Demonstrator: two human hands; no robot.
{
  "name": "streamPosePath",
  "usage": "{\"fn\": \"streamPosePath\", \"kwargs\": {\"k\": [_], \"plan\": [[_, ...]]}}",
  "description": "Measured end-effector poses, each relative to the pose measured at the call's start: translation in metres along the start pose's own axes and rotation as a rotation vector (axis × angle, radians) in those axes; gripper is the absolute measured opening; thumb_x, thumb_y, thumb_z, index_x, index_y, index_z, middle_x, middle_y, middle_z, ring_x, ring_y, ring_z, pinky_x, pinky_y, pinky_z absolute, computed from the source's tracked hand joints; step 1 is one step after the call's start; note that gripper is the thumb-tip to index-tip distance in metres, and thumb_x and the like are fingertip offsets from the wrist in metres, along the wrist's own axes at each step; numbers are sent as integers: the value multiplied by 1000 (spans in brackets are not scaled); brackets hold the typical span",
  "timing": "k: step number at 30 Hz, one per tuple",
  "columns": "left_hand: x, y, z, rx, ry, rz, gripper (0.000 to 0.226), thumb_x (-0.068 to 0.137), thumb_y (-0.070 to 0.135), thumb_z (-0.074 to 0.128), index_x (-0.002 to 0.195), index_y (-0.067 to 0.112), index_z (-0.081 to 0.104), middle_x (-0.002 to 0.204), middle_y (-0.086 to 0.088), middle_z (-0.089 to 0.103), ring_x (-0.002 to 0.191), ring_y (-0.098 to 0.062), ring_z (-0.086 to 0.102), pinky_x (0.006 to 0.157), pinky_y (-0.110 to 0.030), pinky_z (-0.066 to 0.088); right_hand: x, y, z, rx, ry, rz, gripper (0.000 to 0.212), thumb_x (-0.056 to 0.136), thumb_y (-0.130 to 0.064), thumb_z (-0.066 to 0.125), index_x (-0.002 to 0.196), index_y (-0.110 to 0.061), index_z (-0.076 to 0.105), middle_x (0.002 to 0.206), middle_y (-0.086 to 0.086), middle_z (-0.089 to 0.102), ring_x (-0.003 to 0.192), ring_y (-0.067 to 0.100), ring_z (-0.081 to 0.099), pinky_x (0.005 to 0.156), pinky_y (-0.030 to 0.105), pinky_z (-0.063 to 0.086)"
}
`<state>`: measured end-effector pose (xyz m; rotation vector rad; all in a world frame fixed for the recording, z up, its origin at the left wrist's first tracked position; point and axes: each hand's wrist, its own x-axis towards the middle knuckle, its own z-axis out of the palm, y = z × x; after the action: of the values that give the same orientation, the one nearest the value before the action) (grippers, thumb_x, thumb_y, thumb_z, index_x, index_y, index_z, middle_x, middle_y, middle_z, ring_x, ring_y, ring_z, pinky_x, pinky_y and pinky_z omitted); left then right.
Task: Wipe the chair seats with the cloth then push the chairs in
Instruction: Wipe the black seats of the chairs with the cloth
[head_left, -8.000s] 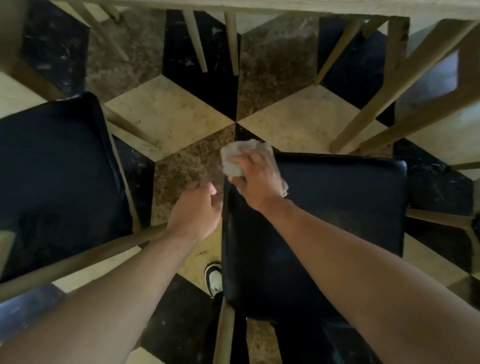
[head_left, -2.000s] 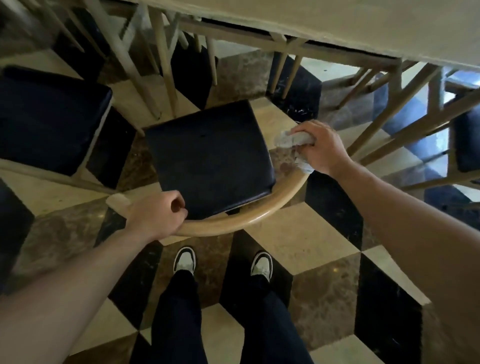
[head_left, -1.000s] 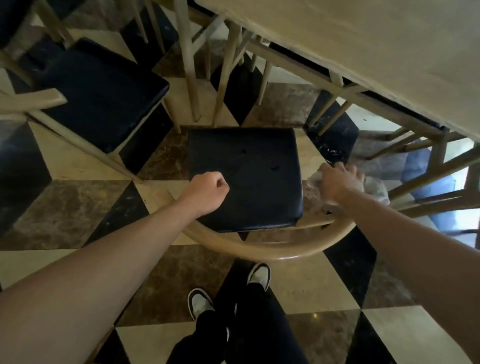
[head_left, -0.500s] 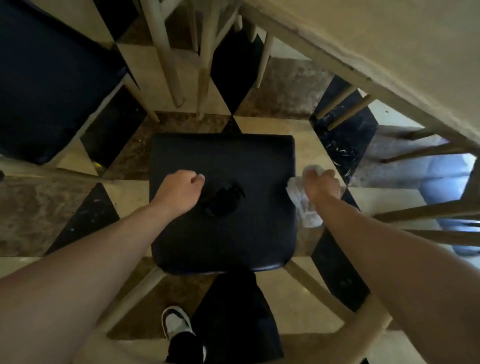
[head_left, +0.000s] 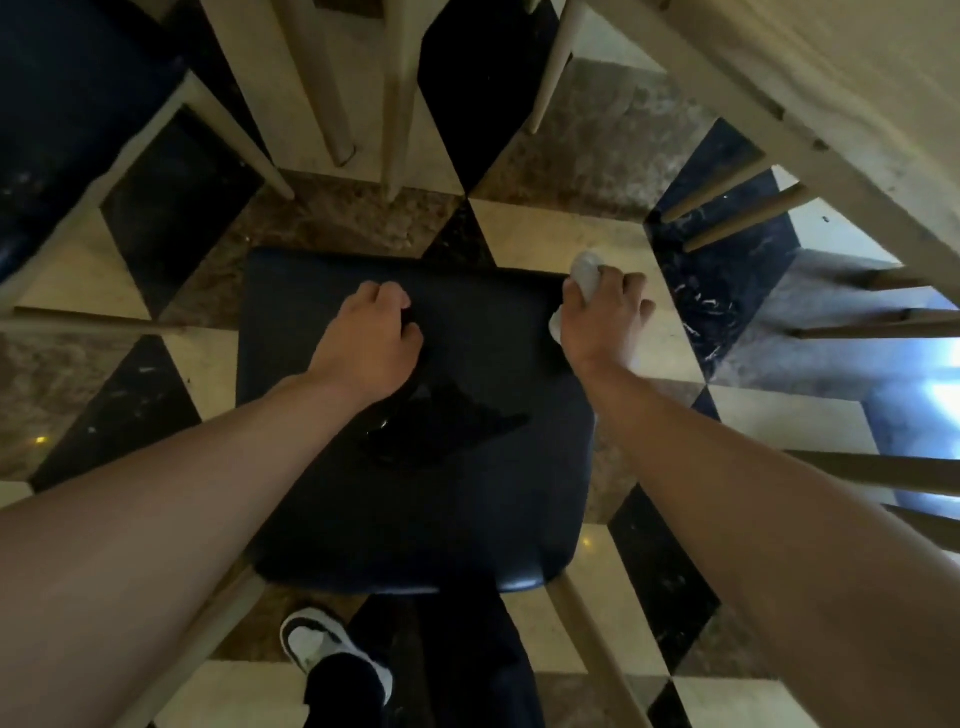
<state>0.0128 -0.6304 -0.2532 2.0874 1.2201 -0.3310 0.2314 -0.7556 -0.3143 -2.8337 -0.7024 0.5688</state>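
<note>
Cloth (head_left: 583, 278) soft, light, bunched in right hand (head_left: 602, 317) at far right corner of black chair seat (head_left: 415, 499). Left hand (head_left: 371, 343) curled, resting on seat, holding nothing seen. Seat looks smooth, slippery. Chair likely heavier; push by wooden frame.

Chair seat (head_left: 415, 519) at centre, left hand (head_left: 366, 343) over its middle, right hand (head_left: 602, 317) with cloth (head_left: 584, 275) at its far right corner, second chair seat (head_left: 67, 119) to the far left, table (head_left: 857, 78) above right, shoe (head_left: 317, 644) below the seat's near edge.
</note>
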Motion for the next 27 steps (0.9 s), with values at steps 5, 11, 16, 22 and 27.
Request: {"fn": "streamPosePath", "kwargs": {"k": [5,11,16,22,27], "plan": [[-14,-15,-4,-22,38,-19,30,100,25,57,128,14,54,128,-10,51,117,-27,53,94,-40,46,-11,-30,4,-75,-46,-95,47,104,-49,45,143,-23,50,143,8,41,121,40,40,102,52,37],[-29,-47,-28,4,93,-61,29,99,22,56,125,11,57,125,-13,54,116,-30,53,96,-46,47,-61,-131,51,-79,-165,-354,47,101,-53,50,142,-30,53,146,5,42,127,38,40,109,52,32],[-38,-71,-41,20,114,-71,30,97,20,57,126,9,57,125,-16,55,117,-31,54,96,-45,48,-90,-162,67,-113,-323,-720,49,98,-38,58,146,-32,50,149,3,40,131,35,37,111,50,30],[-36,-96,-55,10,147,-51,28,100,24,56,126,13,57,126,-11,55,117,-27,54,96,-42,48,-61,-124,40,-169,-129,-511,65,87,-4,59,145,-33,52,149,-1,44,128,34,40,111,47,30],[-20,-118,-69,-26,125,-37,27,100,25,54,124,15,58,122,-7,55,114,-25,54,96,-43,48,-49,-147,43,-99,-108,-282,55,92,-11,62,144,-29,54,147,-1,50,132,32,42,117,47,26]]}}
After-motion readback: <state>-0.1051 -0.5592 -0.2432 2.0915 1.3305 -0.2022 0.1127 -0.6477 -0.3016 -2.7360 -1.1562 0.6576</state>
